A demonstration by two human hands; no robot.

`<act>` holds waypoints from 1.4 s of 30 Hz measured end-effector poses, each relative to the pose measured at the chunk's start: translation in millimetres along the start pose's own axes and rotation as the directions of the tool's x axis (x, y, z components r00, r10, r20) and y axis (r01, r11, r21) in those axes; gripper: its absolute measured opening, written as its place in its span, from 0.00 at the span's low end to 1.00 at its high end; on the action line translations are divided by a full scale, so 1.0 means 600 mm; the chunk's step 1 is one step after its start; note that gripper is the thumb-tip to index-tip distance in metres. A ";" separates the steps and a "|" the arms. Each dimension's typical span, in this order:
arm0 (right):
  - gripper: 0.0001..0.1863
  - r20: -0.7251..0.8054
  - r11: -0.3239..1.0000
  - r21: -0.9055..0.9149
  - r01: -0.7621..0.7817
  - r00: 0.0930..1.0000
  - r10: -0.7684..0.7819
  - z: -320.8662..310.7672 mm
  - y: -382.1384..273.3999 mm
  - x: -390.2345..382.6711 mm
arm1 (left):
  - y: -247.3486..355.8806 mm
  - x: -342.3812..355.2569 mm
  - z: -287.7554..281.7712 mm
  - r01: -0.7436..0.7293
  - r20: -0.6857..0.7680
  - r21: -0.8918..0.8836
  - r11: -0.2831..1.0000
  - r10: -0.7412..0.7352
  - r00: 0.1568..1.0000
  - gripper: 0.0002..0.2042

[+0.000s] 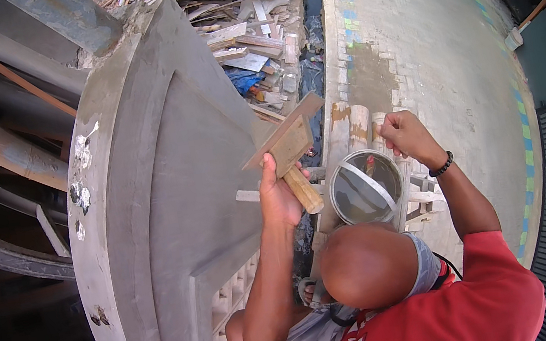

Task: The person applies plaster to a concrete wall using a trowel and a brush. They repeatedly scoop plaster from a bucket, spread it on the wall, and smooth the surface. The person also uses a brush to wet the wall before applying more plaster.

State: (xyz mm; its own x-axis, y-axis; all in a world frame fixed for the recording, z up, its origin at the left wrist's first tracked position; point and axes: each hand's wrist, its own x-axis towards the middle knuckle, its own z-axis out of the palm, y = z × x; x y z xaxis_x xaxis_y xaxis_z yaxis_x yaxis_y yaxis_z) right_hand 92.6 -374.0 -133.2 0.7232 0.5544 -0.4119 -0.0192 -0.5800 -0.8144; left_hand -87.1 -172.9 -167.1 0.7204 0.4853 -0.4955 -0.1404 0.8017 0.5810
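Note:
My left hand (280,200) is closed around a wooden plastering float (292,144), raised beside the smooth grey plastered wall (177,171). The float's flat board faces the wall, and its thick handle points back toward me. My right hand (413,137), with a dark bead bracelet at the wrist, is held above the far right side of a bucket (343,216). Its fingers are curled closed, and what they hold, if anything, is hidden. Grey liquid fills much of the bucket, a pale handle lies across it, and something small and red (370,164) shows inside.
My bent knee (363,263) rises just in front of the bucket. A narrow gutter (314,57) runs between a heap of scrap wood (253,45) and the paved lane (435,66). Round posts (359,125) lie behind the bucket. Lattice blocks (225,299) stand under the wall.

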 end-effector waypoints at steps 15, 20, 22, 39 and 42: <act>0.23 -0.116 0.784 -0.618 -0.061 0.993 -0.014 0.163 0.226 0.041 | 0.045 -0.123 -0.092 0.126 -0.158 0.103 0.987 -0.109 0.981 0.26; 0.18 -0.054 0.789 -0.607 0.099 0.985 -0.165 0.155 0.165 0.005 | 0.030 -0.117 -0.110 0.131 -0.179 0.066 0.989 -0.117 0.977 0.25; 0.15 -0.139 0.892 -0.402 0.207 0.949 -0.283 0.130 0.138 -0.014 | 0.032 -0.119 -0.110 0.120 -0.183 0.070 0.990 -0.106 0.977 0.25; 0.08 -0.460 0.622 0.355 0.698 0.710 -0.534 -0.041 -0.167 -0.014 | 0.051 -0.129 -0.108 0.024 -0.147 0.071 0.997 -0.013 0.989 0.22; 0.10 -0.342 0.468 0.402 0.787 0.603 -0.721 -0.035 -0.292 0.009 | 0.055 -0.134 -0.104 -0.002 -0.177 0.069 0.998 0.014 0.984 0.21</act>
State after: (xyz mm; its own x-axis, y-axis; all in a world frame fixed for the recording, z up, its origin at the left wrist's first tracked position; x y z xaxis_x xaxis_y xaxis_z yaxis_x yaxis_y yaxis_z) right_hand 114.1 -281.8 15.7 0.6861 0.5484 0.4780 0.2823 0.4049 -0.8697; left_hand -192.2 -163.8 -148.2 0.5868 0.5504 -0.5939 -0.0945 0.7750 0.6249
